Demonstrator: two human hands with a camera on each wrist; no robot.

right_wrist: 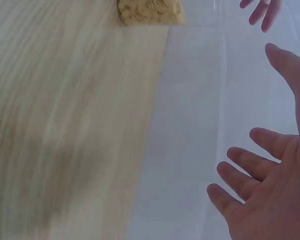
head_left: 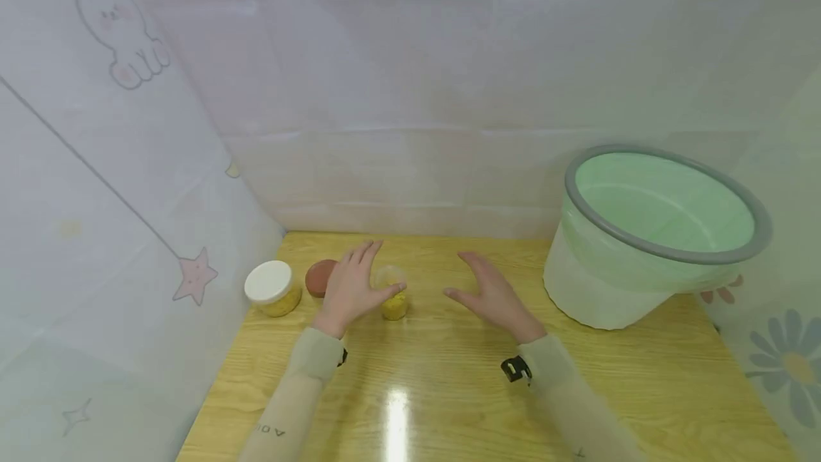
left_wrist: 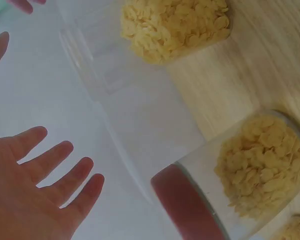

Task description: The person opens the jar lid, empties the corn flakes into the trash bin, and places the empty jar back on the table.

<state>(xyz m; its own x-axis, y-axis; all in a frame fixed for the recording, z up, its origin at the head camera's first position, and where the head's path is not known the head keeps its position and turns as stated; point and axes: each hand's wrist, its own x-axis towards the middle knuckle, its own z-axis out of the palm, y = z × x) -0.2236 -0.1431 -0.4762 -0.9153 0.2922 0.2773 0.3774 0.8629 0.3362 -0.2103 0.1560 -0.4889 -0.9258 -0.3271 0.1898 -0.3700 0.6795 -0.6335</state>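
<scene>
My left hand (head_left: 353, 289), fingers spread and holding nothing, hovers between a jar with a red-brown lid (head_left: 320, 278) and a clear container (head_left: 394, 303) with yellow flakes in its lower part. In the left wrist view, the lidded jar (left_wrist: 260, 167) also shows flakes through its clear wall, apart from the left hand (left_wrist: 40, 185). The clear container (left_wrist: 175, 27) appears along the top there; whether it has a lid cannot be told. My right hand (head_left: 494, 298) hangs to the right of that container with thumb and fingers apart, touching nothing.
A white-lidded tub of flakes (head_left: 272, 288) stands at the table's left edge. On the right, a large pale green bin (head_left: 599, 284) with a grey rim stands on the wooden table (head_left: 449, 391). Patterned white sheeting (head_left: 398, 91) surrounds the back and sides.
</scene>
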